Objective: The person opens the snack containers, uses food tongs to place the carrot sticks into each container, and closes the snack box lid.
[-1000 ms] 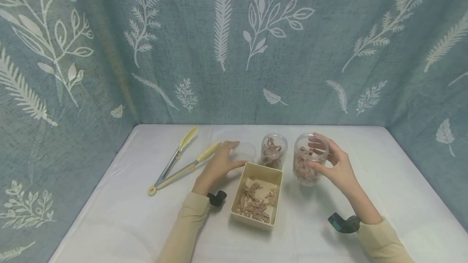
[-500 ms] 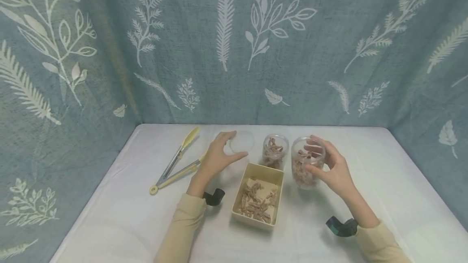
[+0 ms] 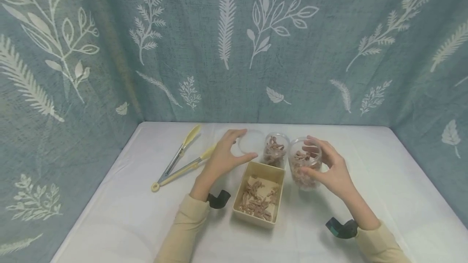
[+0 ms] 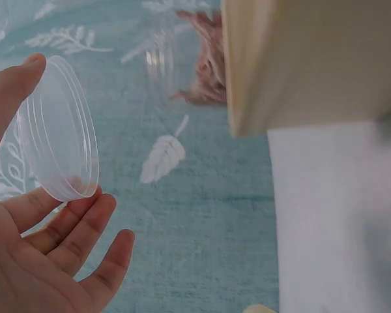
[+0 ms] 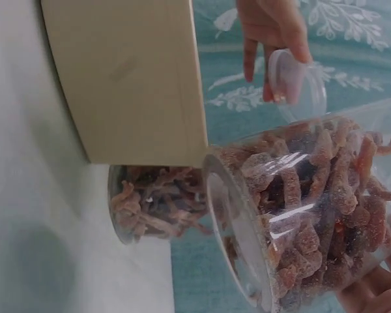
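My left hand holds a clear round lid by its rim between thumb and fingers, lifted near the smaller jar. With my right hand I grip a larger clear jar, part full of brown dried strips that look like food. Its mouth is uncovered, and its base is off the table in the right wrist view. Between the hands stands a cream rectangular box with more strips scattered on its bottom. Behind the box is a second, smaller uncovered jar of strips, partly hidden by the box.
Tongs with yellow tips lie spread on the left of the white-covered table, one tip partly behind my left hand. A teal leaf-patterned curtain borders the back and sides.
My left hand has raised the lid, then carried it right toward the smaller jar. My right hand has shifted slightly left with the larger jar. The box, smaller jar and tongs stay put.
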The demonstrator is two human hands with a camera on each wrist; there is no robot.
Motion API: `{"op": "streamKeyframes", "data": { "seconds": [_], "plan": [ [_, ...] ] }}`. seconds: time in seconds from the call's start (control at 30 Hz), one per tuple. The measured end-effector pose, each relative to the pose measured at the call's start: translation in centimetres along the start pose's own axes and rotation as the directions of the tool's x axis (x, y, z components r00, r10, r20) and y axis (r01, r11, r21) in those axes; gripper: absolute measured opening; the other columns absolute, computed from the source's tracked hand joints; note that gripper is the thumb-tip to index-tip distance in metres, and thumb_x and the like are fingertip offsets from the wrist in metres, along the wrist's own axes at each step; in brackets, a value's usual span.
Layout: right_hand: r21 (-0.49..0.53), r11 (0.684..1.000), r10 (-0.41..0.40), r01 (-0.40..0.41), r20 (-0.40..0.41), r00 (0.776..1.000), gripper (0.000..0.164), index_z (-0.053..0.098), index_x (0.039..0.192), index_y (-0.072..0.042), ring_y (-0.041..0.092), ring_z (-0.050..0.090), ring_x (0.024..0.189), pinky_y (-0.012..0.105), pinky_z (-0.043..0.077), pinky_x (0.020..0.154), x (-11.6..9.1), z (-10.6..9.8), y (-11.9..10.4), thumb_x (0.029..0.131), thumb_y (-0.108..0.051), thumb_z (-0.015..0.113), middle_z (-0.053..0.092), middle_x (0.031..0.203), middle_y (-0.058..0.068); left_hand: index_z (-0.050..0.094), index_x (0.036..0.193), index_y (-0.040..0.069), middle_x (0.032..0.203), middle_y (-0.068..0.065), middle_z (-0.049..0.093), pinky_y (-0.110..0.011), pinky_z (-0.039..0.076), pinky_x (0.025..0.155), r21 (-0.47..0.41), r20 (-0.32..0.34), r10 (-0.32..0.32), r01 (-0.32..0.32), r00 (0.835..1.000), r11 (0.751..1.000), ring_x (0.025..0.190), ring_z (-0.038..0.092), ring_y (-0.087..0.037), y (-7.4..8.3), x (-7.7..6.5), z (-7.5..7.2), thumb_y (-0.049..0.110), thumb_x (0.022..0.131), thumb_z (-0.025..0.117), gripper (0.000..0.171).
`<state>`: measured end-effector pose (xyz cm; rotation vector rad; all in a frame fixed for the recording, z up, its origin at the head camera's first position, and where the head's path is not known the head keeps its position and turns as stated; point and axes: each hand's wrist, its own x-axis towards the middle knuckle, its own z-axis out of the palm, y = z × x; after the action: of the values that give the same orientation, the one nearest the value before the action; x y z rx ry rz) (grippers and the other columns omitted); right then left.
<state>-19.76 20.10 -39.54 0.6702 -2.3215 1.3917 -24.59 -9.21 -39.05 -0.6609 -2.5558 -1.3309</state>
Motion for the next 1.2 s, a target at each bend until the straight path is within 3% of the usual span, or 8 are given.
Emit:
{"op": "streamKeyframes", "data": {
  "seconds": [0.23, 0.5, 0.73, 0.9, 1.03, 1.2],
  "plan": [
    [-0.006, 1.0, -0.022, 0.022, 0.042, 0.999, 0.077, 0.043, 0.137, -0.008, 0.006, 0.055, 0.111, 0.019, 0.045, 0.087, 0.0, 0.2, -0.7, 0.069, 0.002, 0.078, 0.053, 0.124, 0.012, 0.049, 0.132, 0.009, 0.128, -0.004, 0.051, -0.036, 0.039, 0.1, -0.044, -0.008, 0.097, -0.097, 0.995, 0.994, 0.12, 0.047, -0.018, 1.3, -0.1, 0.4, 0.032, 0.073, 0.079, 0.07],
    [0.059, 0.998, 0.002, -0.006, 0.075, 0.997, 0.076, 0.042, 0.137, -0.008, 0.005, 0.055, 0.11, 0.019, 0.045, 0.087, -0.3, 1.2, -1.3, 0.07, 0.002, 0.076, 0.053, 0.126, 0.014, 0.05, 0.13, 0.009, 0.128, -0.001, 0.052, -0.035, 0.04, 0.099, -0.096, 0.016, 0.177, -0.175, 0.984, 0.98, 0.119, 0.048, -0.014, 2.5, -0.4, 0.8, 0.027, 0.07, 0.081, 0.07],
    [0.047, 0.999, -0.008, 0.004, 0.094, 0.996, 0.076, 0.044, 0.136, -0.009, 0.009, 0.055, 0.109, 0.021, 0.046, 0.087, -0.6, 1.7, -1.9, 0.069, 0.001, 0.078, 0.055, 0.123, 0.01, 0.05, 0.131, 0.016, 0.127, 0.003, 0.052, -0.033, 0.04, 0.098, -0.153, 0.091, 0.214, -0.199, 0.972, 0.968, 0.118, 0.048, -0.013, 3.4, -0.7, 1.2, 0.029, 0.07, 0.081, 0.07],
    [0.026, 0.999, -0.023, 0.02, 0.11, 0.994, 0.077, 0.044, 0.136, -0.009, 0.005, 0.053, 0.109, 0.023, 0.047, 0.087, -0.8, 1.9, -2.1, 0.068, -0.001, 0.079, 0.054, 0.126, 0.004, 0.049, 0.133, 0.015, 0.127, 0.001, 0.051, -0.035, 0.041, 0.098, -0.159, 0.141, 0.247, -0.225, 0.959, 0.961, 0.118, 0.048, -0.018, 4.2, -1.1, 1.5, 0.03, 0.071, 0.08, 0.07],
    [0.025, 0.999, -0.023, 0.021, 0.113, 0.993, 0.077, 0.045, 0.136, -0.01, 0.003, 0.051, 0.111, 0.023, 0.047, 0.087, -0.8, 2.0, -2.3, 0.067, -0.001, 0.079, 0.053, 0.125, -0.004, 0.047, 0.134, 0.016, 0.127, 0.001, 0.051, -0.039, 0.04, 0.099, -0.15, 0.16, 0.241, -0.218, 0.957, 0.964, 0.118, 0.048, -0.017, 4.6, -1.3, 1.7, 0.032, 0.071, 0.08, 0.072],
    [0.029, 0.999, -0.033, 0.03, 0.124, 0.992, 0.076, 0.047, 0.134, -0.008, 0.004, 0.051, 0.111, 0.019, 0.045, 0.088, -0.9, 2.1, -2.7, 0.066, -0.001, 0.08, 0.055, 0.124, 0.003, 0.047, 0.134, 0.013, 0.125, 0.001, 0.051, -0.036, 0.04, 0.099, -0.158, 0.176, 0.262, -0.236, 0.949, 0.959, 0.116, 0.049, -0.014, 5.0, -1.6, 2.1, 0.03, 0.072, 0.079, 0.072]
  ]
}}
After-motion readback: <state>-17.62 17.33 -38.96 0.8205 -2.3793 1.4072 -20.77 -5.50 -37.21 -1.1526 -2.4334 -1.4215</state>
